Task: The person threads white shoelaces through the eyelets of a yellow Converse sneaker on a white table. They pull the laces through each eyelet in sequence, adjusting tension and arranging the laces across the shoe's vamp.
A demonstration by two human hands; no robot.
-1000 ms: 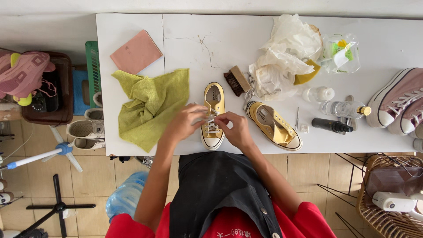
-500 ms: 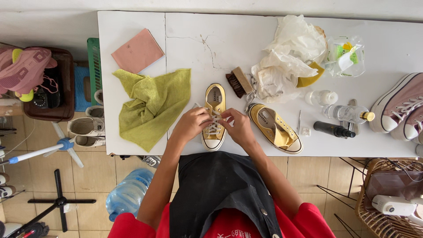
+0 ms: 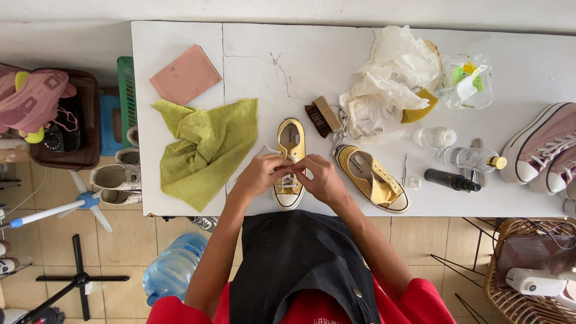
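A yellow low-top sneaker (image 3: 290, 139) lies on the white table (image 3: 360, 72), toe toward me. My left hand (image 3: 260, 174) and my right hand (image 3: 321, 177) meet over its laces, fingers pinched on the white lace on either side of the eyelets. The shoe's middle is hidden under my fingers. A second yellow sneaker (image 3: 372, 178) lies unlaced just right of my right hand, tilted diagonally.
A green cloth (image 3: 204, 150) and a pink pad (image 3: 185, 74) lie to the left. A brush (image 3: 321, 116), crumpled plastic bags (image 3: 390, 84), small bottles (image 3: 468, 158) and maroon high-top sneakers (image 3: 543, 150) sit to the right. A wicker basket (image 3: 528, 270) stands at the floor right.
Both hands stay on the sneaker's laces, with small finger movements. The view has shifted slightly.
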